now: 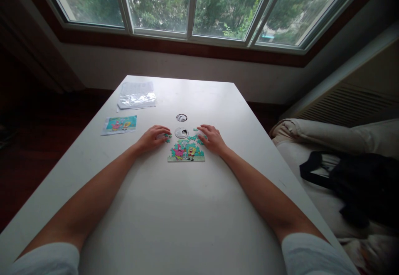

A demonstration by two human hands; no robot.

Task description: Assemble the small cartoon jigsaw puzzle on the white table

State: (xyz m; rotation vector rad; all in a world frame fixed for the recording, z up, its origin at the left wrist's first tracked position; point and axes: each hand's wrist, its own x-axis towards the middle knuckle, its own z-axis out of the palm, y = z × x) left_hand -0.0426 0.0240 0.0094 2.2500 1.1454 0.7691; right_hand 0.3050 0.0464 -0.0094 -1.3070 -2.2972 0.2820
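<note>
Left hand [152,138]: is resting well apart from the other hand, its fingers bending at a small cluster of green pieces [168,138]; whether it is gripping one, I cannot tell
Right hand [213,139]: is reaching over some loose pieces [191,138], its fingers spreading a little; whether it is gripping any, I cannot tell
Puzzle [186,152]: is lying between the hands, slightly nearer the person, partly joined and showing a pink figure and a yellow one
Metal ring [178,132]: is sitting between the hands, just beyond the puzzle, with a second round fitting [181,117] lying farther on
Picture sheet [121,124]: is lying left of the left hand, showing similar figures
Plastic packet [137,96]: is lying beyond that sheet, ahead and left of the left hand
White table [187,208]: is stretching beneath both hands
</note>
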